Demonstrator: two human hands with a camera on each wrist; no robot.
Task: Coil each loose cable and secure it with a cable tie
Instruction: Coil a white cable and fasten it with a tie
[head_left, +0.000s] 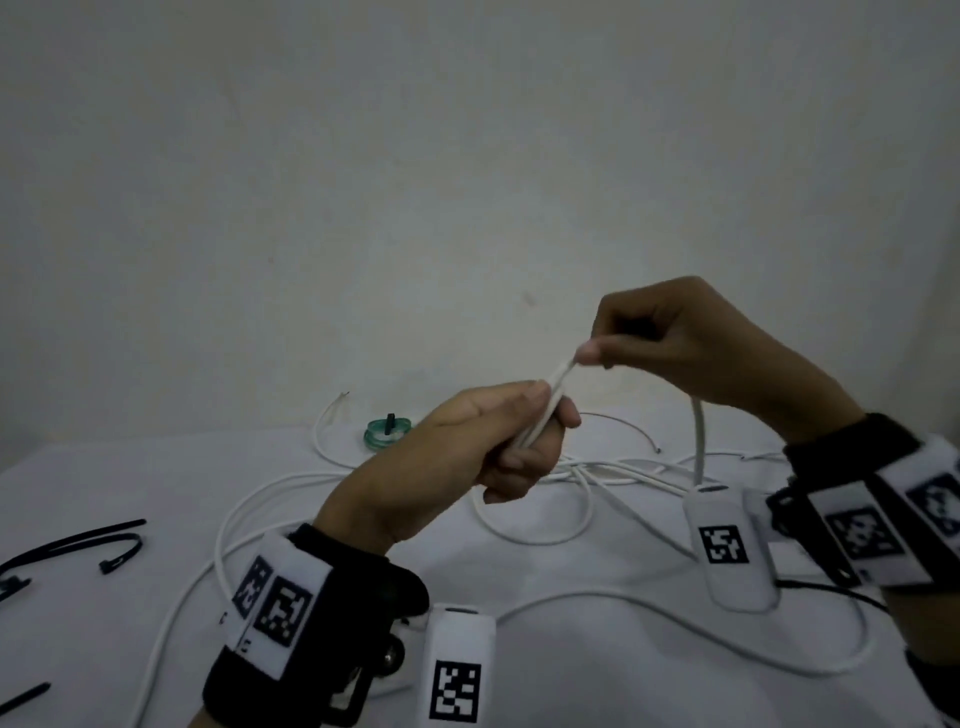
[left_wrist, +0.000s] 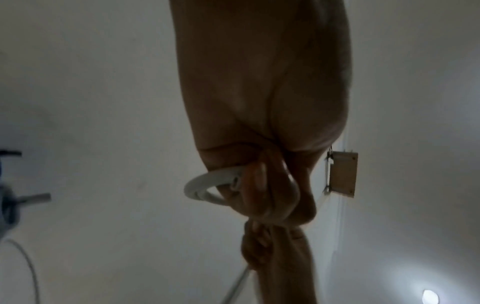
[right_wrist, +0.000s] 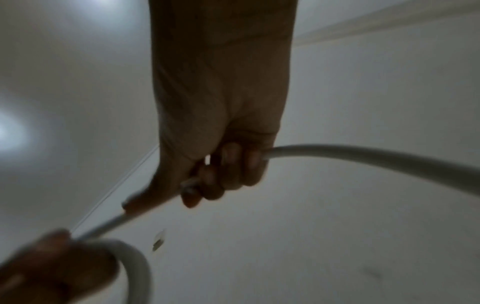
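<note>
Both hands are raised above the white table (head_left: 104, 639). My left hand (head_left: 519, 436) grips a small loop of white cable (head_left: 543, 421), thumb pressed on top; the left wrist view shows the white cable loop (left_wrist: 205, 185) curling out of the fist. My right hand (head_left: 618, 343) pinches the same cable just above and to the right, and the white cable (right_wrist: 363, 156) runs through its curled fingers and hangs down to the right. More white cable (head_left: 530, 478) lies tangled on the table below. Black cable ties (head_left: 93, 545) lie at the left.
A green coil (head_left: 387, 431) fastened with a black tie sits at the back of the table by the wall. A thin dark wire (head_left: 623, 423) arcs behind the hands. Another black tie (head_left: 26, 699) lies at the front left edge.
</note>
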